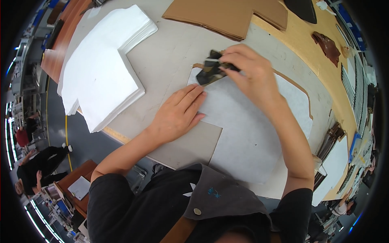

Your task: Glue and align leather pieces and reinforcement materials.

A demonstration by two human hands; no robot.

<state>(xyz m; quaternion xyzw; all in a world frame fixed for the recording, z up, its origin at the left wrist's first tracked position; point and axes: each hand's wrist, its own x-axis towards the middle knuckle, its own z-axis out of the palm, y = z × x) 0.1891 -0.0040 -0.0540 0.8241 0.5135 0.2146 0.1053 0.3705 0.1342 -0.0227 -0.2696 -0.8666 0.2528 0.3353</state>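
My left hand lies flat with fingers stretched out. Its fingertips press near the upper left edge of a pale white cut sheet. Along the far and right edges of that sheet, a narrow brown border shows from a piece underneath. My right hand is closed around a dark, blurred handheld object with black and olive patches; its exact kind cannot be made out. The object is over the sheet's upper left corner, just beyond my left fingertips. My right fingers hide part of it.
A thick stack of white cut sheets lies at the left of the grey tabletop. Brown cut pieces are stacked at the far side. A dark reddish-brown scrap lies far right. Upright brown pieces stand at right. Another person is at left.
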